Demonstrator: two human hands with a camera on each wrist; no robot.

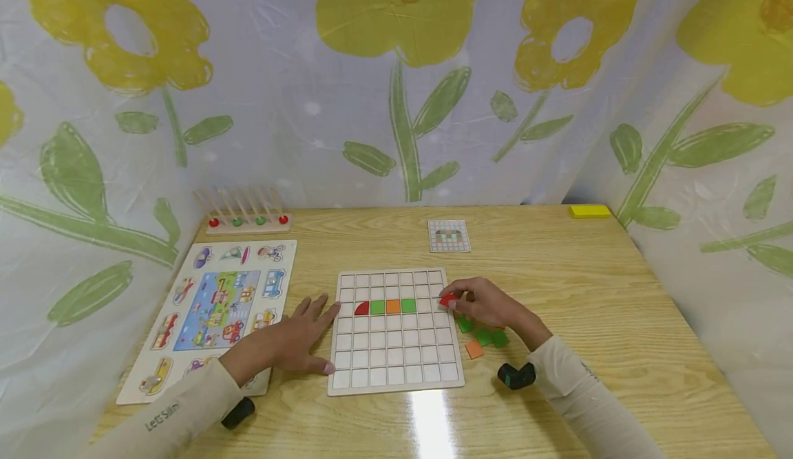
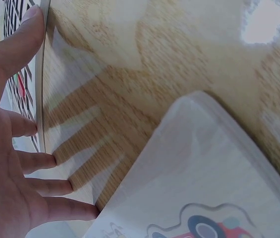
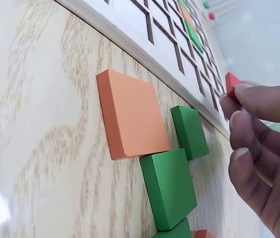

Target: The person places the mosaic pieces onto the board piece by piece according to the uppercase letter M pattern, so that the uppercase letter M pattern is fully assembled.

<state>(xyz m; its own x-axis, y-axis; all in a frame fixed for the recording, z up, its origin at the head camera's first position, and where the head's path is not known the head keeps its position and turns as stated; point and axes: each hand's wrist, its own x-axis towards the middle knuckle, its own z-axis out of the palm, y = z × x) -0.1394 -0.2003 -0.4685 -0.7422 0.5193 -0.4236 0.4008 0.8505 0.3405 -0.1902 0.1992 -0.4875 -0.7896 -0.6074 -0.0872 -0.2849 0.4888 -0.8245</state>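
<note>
My right hand [image 1: 486, 302] pinches a red quarter-round tile [image 3: 232, 84] between thumb and fingers, over the right edge of the white grid board [image 1: 396, 359]. One row of the board holds a red quarter-round piece [image 1: 362, 308], a green square [image 1: 378, 307], an orange square [image 1: 393, 306] and another green square [image 1: 408, 305]. My left hand [image 1: 296, 338] spreads its fingers at the board's left edge, thumb at the lower corner. Beside the board, below my right hand, lie several loose tiles, among them an orange square [image 3: 134, 114] and a green square [image 3: 172, 186].
A small pattern card [image 1: 449, 236] lies behind the board. To the left are a picture puzzle [image 1: 217, 311] and a peg stand [image 1: 248, 226] with red and green beads. A yellow block [image 1: 589, 211] sits at the back right corner. Flowered cloth hangs behind the table.
</note>
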